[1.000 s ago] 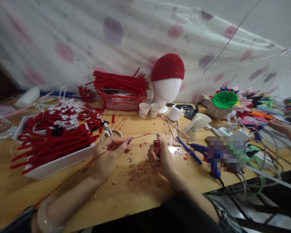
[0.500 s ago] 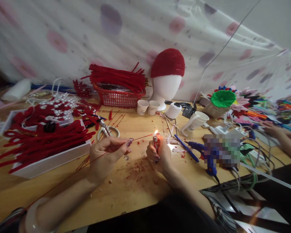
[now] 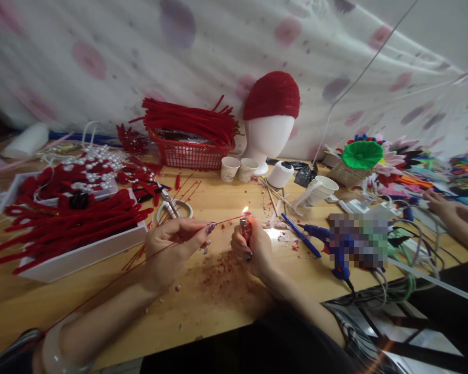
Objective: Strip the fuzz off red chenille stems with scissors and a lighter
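Observation:
Between thumb and fingers, my left hand point(image 3: 175, 244) pinches a thin red cord point(image 3: 228, 221). One end of the cord points right; its long tail runs back over my left forearm. My right hand point(image 3: 255, 241) is wrapped round a red lighter point(image 3: 245, 227) with a metal top, held upright. A small flame point(image 3: 245, 210) burns above the lighter, right at the cord's tip; whether they touch I cannot tell. Behind my left hand lie white-handled scissors point(image 3: 175, 208) with several thin red strands around them. Red scraps point(image 3: 226, 270) are scattered on the table below my hands.
White boxes point(image 3: 86, 249) of fuzzy red stems stand left. At the back are a red basket point(image 3: 193, 156), a white head form point(image 3: 271, 135) in a red cap, paper cups point(image 3: 230, 170) and a thread spool point(image 3: 280, 175). Blue glue guns point(image 3: 337, 254), cables and another person's hand point(image 3: 448, 210) are right.
My right hand has shifted slightly left with the lighter, bringing its flame to the cord's end. My left hand has hardly moved. The view has tilted a little.

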`<state>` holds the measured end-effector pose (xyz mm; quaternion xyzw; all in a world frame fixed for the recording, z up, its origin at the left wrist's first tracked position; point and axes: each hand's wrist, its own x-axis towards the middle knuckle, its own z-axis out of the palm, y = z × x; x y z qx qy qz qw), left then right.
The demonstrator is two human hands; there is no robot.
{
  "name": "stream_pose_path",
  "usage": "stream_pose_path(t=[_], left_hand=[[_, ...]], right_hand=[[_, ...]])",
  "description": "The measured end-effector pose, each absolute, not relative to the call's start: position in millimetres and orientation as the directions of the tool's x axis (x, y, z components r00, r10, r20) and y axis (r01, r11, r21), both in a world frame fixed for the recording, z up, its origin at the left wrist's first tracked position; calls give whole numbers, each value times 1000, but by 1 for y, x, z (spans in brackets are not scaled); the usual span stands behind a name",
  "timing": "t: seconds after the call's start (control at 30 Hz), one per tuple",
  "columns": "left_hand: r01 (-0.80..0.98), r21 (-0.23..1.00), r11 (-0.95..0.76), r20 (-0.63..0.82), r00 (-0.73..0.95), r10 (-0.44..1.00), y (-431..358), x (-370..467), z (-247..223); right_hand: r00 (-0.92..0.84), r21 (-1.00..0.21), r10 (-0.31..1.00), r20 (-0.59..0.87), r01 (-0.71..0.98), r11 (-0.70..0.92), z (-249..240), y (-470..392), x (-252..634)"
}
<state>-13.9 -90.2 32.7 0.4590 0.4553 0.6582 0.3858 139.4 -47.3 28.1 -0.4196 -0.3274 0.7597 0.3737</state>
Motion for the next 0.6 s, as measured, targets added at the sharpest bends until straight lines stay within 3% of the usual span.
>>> stream_pose_path(t=[0.33,0.6], left_hand=[[-164,943,-291,231,-311,922,-88,-14,32],[-110,944,-312,261,-334,906,-88,-17,26]], right_hand=[[-359,-781,824,-438,-302,-547,30,-48,139],[-356,-786,854,-381,-362,-501,29,-45,144]])
